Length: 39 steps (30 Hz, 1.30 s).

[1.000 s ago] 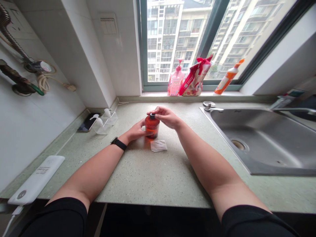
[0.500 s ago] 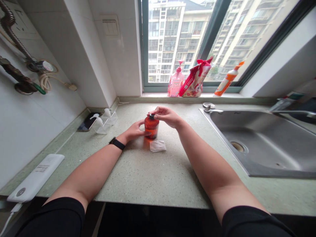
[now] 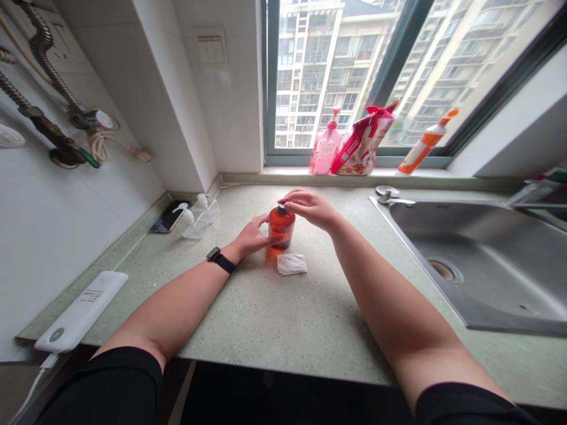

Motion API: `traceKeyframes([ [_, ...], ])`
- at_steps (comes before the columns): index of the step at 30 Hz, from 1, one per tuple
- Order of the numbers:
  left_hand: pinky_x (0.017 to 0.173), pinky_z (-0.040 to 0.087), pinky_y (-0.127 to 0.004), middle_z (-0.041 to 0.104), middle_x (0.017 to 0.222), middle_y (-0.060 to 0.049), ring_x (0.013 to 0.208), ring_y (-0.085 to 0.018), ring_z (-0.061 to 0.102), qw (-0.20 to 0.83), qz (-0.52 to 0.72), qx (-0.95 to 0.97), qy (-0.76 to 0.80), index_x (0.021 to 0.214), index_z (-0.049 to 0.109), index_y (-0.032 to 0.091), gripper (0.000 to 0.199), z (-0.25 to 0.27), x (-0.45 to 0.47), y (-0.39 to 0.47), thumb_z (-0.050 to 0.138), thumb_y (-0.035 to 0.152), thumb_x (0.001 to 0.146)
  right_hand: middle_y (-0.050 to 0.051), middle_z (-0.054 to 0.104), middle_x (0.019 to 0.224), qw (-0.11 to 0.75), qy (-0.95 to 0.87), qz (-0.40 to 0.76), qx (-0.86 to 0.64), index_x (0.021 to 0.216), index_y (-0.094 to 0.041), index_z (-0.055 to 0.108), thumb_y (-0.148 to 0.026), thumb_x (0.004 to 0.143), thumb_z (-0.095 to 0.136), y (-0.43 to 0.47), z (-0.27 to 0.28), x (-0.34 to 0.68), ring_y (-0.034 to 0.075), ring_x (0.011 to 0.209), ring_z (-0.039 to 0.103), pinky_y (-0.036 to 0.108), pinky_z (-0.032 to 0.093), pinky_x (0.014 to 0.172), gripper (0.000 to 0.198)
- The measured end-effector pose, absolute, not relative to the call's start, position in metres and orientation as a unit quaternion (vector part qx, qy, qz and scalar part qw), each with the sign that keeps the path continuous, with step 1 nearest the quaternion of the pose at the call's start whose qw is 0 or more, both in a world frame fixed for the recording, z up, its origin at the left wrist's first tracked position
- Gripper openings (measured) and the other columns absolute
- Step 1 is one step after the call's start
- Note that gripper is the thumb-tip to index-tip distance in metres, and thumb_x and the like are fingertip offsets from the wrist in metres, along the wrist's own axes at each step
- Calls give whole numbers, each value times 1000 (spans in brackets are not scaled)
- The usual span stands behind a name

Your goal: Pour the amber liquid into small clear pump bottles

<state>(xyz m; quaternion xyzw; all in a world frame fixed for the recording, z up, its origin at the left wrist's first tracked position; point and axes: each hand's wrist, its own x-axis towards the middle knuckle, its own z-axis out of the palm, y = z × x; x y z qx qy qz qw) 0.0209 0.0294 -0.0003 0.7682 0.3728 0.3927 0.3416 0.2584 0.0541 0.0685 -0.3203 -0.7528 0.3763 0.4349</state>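
Left hand (image 3: 250, 237) wrapped round an amber bottle (image 3: 282, 225), right hand (image 3: 313, 208) up at its black cap (image 3: 282, 209).
From the head view, the bottle stands upright on the counter (image 3: 266, 319), between the front and back edges; the left hand grips its side, while the right one is touching the cap, though whether it's gripping I can't tell. A folded white tissue (image 3: 291, 264) lies just in front of the bottle. Toward the counter's back left corner, a phone (image 3: 165, 217) lies beside a clear holder (image 3: 195, 231); a white power bank (image 3: 82, 313) sits at the front left corner.
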Motion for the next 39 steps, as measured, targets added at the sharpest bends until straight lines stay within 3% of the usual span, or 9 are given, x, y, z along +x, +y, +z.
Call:
traceKeyframes([
  [5,123,44,-55,72,144,-13,136,-38,65,345,402,761,375,138,71,22,70,-2,22,29,92,54,80,8,76,98,484,-718,326,-379,79,-24,82,-88,82,71,58,69,261,27,100,71,46,55,101,65],
  [10,124,43,-56,72,145,-14,136,-38,66,362,403,760,359,141,70,21,72,-4,22,30,92,54,80,8,80,124,448,-720,389,-359,104,-28,86,-89,86,66,55,69,257,29,121,71,46,52,110,67],
  [14,124,43,-56,72,146,-14,138,-38,64,359,406,759,361,138,71,21,70,-3,21,30,92,54,80,11,82,99,500,-680,342,-412,75,-22,81,-95,81,62,59,69,261,29,102,74,49,53,107,75],
  [16,125,42,-56,71,147,-14,140,-38,63,358,406,760,358,137,72,22,69,-3,21,30,93,54,80,10,81,90,522,-656,337,-429,73,-22,79,-95,81,63,61,70,264,29,96,74,48,55,101,75],
  [18,125,42,-57,72,146,-13,139,-38,64,359,406,760,360,137,72,22,69,-2,21,30,93,54,80,10,82,99,512,-663,358,-413,86,-24,83,-92,83,65,60,71,264,29,103,74,47,56,102,71],
  [22,123,44,-57,73,144,-13,135,-38,66,362,403,759,362,140,70,22,71,-1,22,29,92,54,80,9,77,134,422,-747,376,-351,118,-31,85,-81,89,70,50,75,259,30,129,68,51,50,117,59],
  [27,123,44,-56,71,146,-13,137,-38,65,363,402,761,357,142,69,22,71,-1,22,29,91,52,82,11,73,137,404,-761,361,-357,103,-28,87,-76,88,75,48,77,259,32,129,67,53,55,113,52],
  [33,123,44,-56,70,148,-13,138,-38,64,360,404,763,354,143,67,22,71,-3,21,29,90,52,83,9,70,146,404,-767,388,-311,130,-35,81,-59,90,81,49,74,263,32,138,64,58,51,119,47],
  [39,120,47,-54,70,147,-13,135,-37,65,368,391,762,361,145,65,22,72,-3,23,28,88,54,85,9,74,128,401,-782,362,-311,106,-31,86,-53,89,80,51,70,258,32,125,68,60,53,114,29],
])
